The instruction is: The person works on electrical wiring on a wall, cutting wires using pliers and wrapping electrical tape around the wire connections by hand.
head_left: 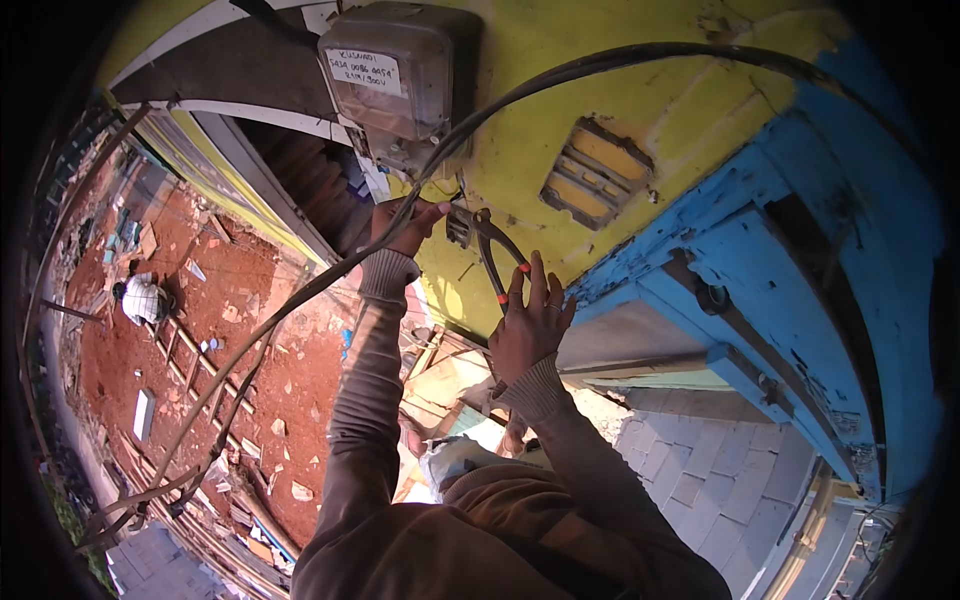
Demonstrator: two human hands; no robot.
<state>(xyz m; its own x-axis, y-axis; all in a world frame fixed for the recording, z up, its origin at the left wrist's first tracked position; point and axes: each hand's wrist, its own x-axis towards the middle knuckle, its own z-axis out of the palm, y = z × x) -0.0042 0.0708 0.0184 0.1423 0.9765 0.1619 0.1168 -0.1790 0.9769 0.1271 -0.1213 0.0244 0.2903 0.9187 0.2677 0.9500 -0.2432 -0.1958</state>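
Observation:
My right hand [525,320] holds pliers [487,240] by their dark handles with red-orange ends. Their legs are spread, and the head points up toward the wall. My left hand [405,228] is closed beside them, thumb toward the pliers, pinching a thin dark wire [456,195] below the meter. Part of its fingers is hidden by a thick black cable [350,262] that passes in front. An electricity meter box [400,75] with a handwritten label is fixed to the wall above my left hand.
The yellow wall [690,120] has a slotted vent block [597,172] right of the pliers. A blue wooden structure [760,290] stands at right. Far below at left, a person [143,300] is on red soil [240,270] strewn with debris and poles. Grey roofing [700,450] lies lower right.

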